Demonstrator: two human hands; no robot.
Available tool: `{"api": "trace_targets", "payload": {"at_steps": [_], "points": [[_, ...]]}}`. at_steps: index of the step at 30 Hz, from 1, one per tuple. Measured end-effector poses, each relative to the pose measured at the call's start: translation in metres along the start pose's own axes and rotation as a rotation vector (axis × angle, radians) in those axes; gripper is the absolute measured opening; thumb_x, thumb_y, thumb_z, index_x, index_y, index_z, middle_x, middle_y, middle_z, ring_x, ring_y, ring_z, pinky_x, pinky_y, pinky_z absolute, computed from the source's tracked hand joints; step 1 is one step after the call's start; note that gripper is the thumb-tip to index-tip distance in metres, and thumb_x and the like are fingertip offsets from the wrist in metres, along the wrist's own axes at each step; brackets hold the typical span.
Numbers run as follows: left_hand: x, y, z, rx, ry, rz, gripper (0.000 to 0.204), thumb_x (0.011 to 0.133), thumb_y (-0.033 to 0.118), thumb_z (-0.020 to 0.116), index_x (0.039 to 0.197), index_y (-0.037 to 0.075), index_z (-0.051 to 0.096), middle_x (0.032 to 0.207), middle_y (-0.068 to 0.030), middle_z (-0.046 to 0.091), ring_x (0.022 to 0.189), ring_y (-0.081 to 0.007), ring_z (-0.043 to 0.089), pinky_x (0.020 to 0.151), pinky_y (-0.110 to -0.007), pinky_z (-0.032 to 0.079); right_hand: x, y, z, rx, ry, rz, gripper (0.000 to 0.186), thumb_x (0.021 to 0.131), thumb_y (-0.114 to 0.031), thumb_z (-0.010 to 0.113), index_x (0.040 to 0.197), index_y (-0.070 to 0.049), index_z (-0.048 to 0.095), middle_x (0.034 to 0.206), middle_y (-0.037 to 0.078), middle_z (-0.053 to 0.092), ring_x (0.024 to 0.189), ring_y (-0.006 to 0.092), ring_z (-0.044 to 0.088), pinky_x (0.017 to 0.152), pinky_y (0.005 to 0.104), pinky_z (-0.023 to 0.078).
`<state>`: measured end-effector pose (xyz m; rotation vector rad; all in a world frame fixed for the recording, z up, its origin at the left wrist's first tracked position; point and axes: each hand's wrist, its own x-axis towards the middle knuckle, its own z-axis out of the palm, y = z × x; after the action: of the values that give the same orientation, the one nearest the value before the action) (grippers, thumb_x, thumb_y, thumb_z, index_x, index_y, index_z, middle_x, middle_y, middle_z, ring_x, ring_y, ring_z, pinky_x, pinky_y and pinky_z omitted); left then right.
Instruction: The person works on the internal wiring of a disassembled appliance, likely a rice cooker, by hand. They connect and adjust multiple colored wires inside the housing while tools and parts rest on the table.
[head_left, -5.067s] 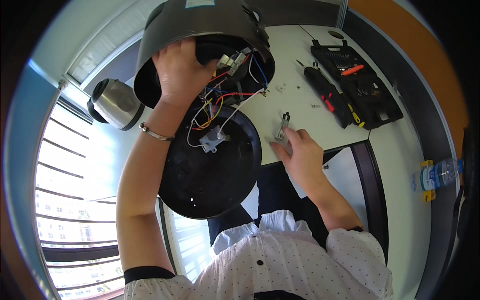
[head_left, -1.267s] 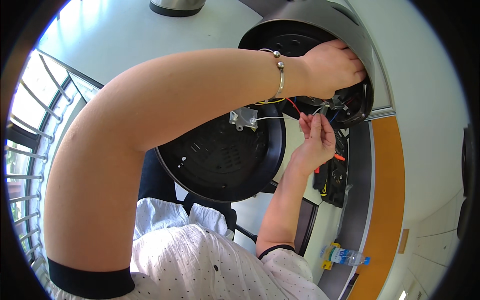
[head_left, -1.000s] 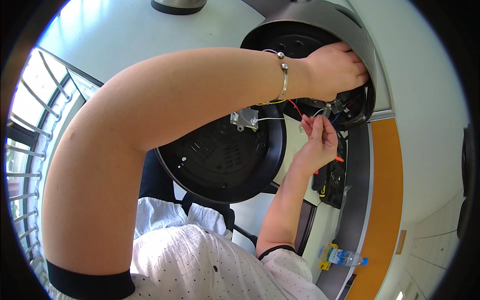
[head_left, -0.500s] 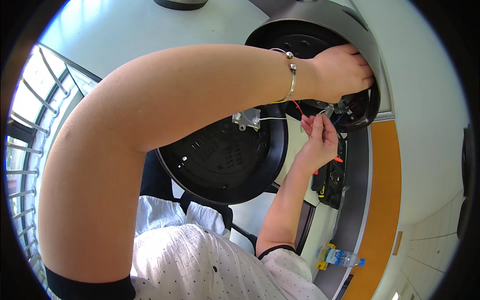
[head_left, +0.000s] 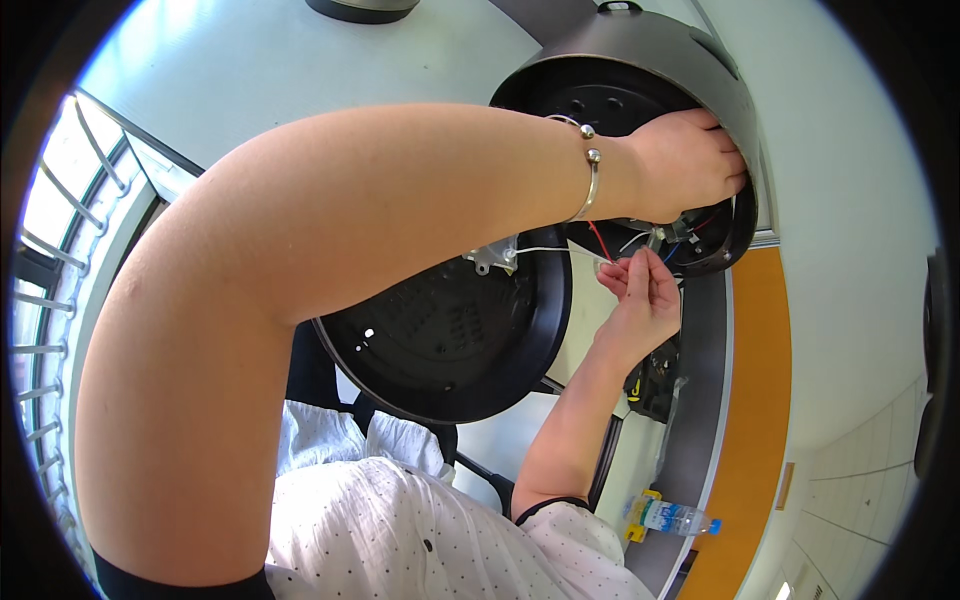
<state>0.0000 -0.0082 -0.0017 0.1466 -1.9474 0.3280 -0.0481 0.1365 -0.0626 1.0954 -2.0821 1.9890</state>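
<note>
My left hand [head_left: 690, 160] reaches into the dark, drum-shaped appliance housing [head_left: 640, 40], its fingers curled on the inner rim at the right. Below that hand are metal fittings [head_left: 660, 236] with red, white and blue wires. My right hand [head_left: 640, 300] is closed in a pinch among these wires, just below the fittings; what sits between the fingertips is too small to name. A white wire [head_left: 545, 250] runs from a small silvery plate component [head_left: 492, 255] on the round black base [head_left: 440, 360], which lies partly under my left forearm.
A steel object [head_left: 360, 10] stands on the white desk [head_left: 250, 70] at the back left, near a barred window [head_left: 45, 300]. A black tool case [head_left: 652, 390] lies beyond my right hand. A plastic bottle [head_left: 675, 518] is at lower right, beside an orange panel [head_left: 760, 370].
Since five seconds ago, my right hand moved from a small metal part on the desk to the wires, and the view has turned. In the last second, the housing and both hands shifted slightly downward in view.
</note>
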Motion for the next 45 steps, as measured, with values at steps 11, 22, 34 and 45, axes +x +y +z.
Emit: {"api": "trace_targets", "payload": {"at_steps": [11,22,34,45], "points": [[0.0,-0.001,0.0,0.002,0.019,0.025,0.047,0.06,0.013,0.065,0.106,0.008,0.059,0.108,-0.0017,0.059,0.11,-0.0193,0.051,0.099,-0.035,0.033,0.006,0.029,0.006,0.236,-0.055,-0.161,0.015,0.09,-0.005,0.053,0.098,0.007,0.055,0.083,0.015,0.062,0.071,0.0213,0.065,0.067,0.0287,0.057],[-0.002,0.0,0.001,0.021,0.033,0.014,0.045,0.063,0.013,0.065,0.107,0.009,0.059,0.108,-0.0014,0.059,0.109,-0.0186,0.051,0.099,-0.034,0.033,0.01,0.026,0.001,0.178,-0.083,-0.061,0.014,0.09,-0.006,0.052,0.096,0.006,0.057,0.071,0.01,0.06,0.056,0.0163,0.06,0.052,0.0258,0.053],[0.0,-0.001,0.0,0.017,0.042,0.019,0.042,0.064,0.013,0.063,0.106,0.009,0.059,0.108,-0.002,0.059,0.11,-0.019,0.051,0.098,-0.034,0.033,0.014,0.02,0.013,0.116,0.058,-0.018,0.017,0.09,-0.005,0.052,0.1,0.008,0.057,0.07,0.011,0.06,0.053,0.0179,0.061,0.048,0.0252,0.054],[0.0,-0.002,0.005,-0.026,0.029,0.019,0.038,0.067,0.013,0.059,0.105,0.008,0.059,0.109,-0.0034,0.059,0.111,-0.0202,0.049,0.1,-0.037,0.032,0.013,0.016,0.016,0.121,0.105,0.022,0.018,0.09,-0.006,0.053,0.1,0.008,0.057,0.068,0.011,0.059,0.052,0.0184,0.061,0.047,0.0254,0.053]]}}
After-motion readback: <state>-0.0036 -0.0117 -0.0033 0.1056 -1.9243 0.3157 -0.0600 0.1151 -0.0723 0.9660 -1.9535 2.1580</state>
